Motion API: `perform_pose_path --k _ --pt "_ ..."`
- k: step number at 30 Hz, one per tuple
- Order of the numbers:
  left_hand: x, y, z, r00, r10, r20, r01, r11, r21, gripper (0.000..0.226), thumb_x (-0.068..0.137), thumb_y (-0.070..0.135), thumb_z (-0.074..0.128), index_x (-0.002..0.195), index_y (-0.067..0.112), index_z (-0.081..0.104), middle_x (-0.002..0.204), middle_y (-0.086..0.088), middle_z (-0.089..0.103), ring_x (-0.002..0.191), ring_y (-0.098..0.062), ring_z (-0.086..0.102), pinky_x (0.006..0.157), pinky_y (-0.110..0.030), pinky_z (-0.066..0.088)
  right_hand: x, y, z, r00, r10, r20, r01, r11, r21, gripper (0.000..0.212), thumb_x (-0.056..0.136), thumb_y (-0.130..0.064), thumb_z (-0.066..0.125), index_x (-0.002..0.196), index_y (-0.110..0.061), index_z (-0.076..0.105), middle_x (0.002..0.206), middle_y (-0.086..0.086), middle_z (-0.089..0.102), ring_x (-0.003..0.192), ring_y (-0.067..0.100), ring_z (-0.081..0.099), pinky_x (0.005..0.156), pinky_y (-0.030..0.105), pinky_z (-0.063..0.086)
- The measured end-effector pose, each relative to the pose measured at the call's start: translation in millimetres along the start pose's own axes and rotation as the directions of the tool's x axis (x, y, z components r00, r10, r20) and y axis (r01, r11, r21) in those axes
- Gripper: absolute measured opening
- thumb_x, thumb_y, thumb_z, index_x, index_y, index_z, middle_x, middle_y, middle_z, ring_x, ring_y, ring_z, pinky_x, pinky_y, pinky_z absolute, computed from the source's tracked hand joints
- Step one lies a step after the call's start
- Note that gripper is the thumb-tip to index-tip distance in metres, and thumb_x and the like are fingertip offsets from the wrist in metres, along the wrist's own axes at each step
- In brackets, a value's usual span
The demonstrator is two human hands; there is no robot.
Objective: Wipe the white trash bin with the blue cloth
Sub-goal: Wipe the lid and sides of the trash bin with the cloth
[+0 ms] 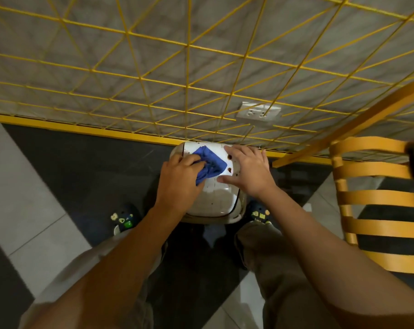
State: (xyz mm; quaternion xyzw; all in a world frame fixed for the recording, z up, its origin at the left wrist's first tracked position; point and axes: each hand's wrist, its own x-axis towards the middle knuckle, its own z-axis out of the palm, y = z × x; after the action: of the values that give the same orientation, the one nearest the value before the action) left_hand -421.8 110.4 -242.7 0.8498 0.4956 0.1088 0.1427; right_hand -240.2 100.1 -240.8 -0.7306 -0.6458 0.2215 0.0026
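The white trash bin (214, 200) stands on the floor between my feet, against a yellow wire grid wall. Its lid carries brown spots and stains near the far right part. My left hand (178, 178) grips the crumpled blue cloth (210, 163) and presses it on the far left part of the lid. My right hand (247, 170) lies flat with fingers spread on the lid's right side, holding nothing. Both hands hide part of the lid.
A yellow wire grid (189, 67) covers the marble wall ahead, with a white socket (259, 112) behind it. A yellow slatted chair (376, 203) stands at the right. The floor (35, 186) has grey and black tiles. My shoes (124, 219) flank the bin.
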Motion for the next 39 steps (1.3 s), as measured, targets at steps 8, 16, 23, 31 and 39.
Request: perform_pose_path --k 8,16,23,31,39 --pt "36.6 15.8 -14.0 0.967 -0.251 0.039 0.252 0.967 -0.028 0.035 0.087 0.028 0.056 0.12 0.017 0.056 0.123 -0.001 0.059 0.108 -0.029 0.047 0.083 -0.036 0.04 0.2 -1.5 -2.2 1.0 0.006 0.019 -0.006 1.0 0.005 0.082 0.074 -0.054 0.067 0.144 -0.032 0.03 0.149 -0.006 0.033 0.141 0.023 0.022 0.117 0.05 0.005" --pt "6.6 10.6 -6.8 0.982 -0.1 0.158 0.084 0.991 0.109 0.054 0.089 0.024 0.053 0.14 0.023 0.034 0.147 0.003 0.037 0.123 -0.03 0.037 0.094 -0.039 0.036 0.2 -0.4 -0.4 1.0 0.021 0.017 -0.021 0.999 0.047 0.081 0.075 -0.053 0.068 0.144 -0.034 0.03 0.15 -0.008 0.033 0.142 0.027 0.02 0.116 0.054 0.001" --pt "11.6 15.5 -7.4 0.955 -0.215 0.205 0.173 0.963 0.208 0.059 0.093 0.025 0.044 0.146 0.025 0.016 0.153 -0.005 0.021 0.127 -0.035 0.03 0.098 -0.042 0.033 0.4 -2.3 -3.7 0.999 0.036 0.029 -0.036 0.999 0.024 0.082 0.075 -0.053 0.068 0.144 -0.034 0.03 0.151 -0.007 0.032 0.141 0.028 0.021 0.117 0.054 0.001" --pt "14.7 5.9 -9.3 0.97 -0.126 0.21 0.085 0.977 0.196 0.059 0.092 0.023 0.048 0.145 0.023 0.022 0.153 -0.001 0.025 0.124 -0.033 0.033 0.094 -0.04 0.035 -0.8 -3.4 -1.4 0.999 0.028 0.022 -0.029 0.999 0.019 0.082 0.075 -0.054 0.067 0.145 -0.034 0.029 0.151 -0.007 0.031 0.141 0.027 0.022 0.116 0.054 0.001" --pt "-5.4 18.0 -0.5 0.965 -0.002 0.262 -0.075 0.955 0.286 0.065 0.093 0.022 0.046 0.147 0.023 0.011 0.157 -0.003 0.011 0.128 -0.032 0.031 0.102 -0.041 0.031 -1.0 -2.1 -1.2 0.999 0.03 0.012 -0.03 0.999 0.03 0.079 0.077 -0.051 0.067 0.144 -0.035 0.03 0.151 -0.008 0.032 0.142 0.025 0.021 0.116 0.055 -0.002"
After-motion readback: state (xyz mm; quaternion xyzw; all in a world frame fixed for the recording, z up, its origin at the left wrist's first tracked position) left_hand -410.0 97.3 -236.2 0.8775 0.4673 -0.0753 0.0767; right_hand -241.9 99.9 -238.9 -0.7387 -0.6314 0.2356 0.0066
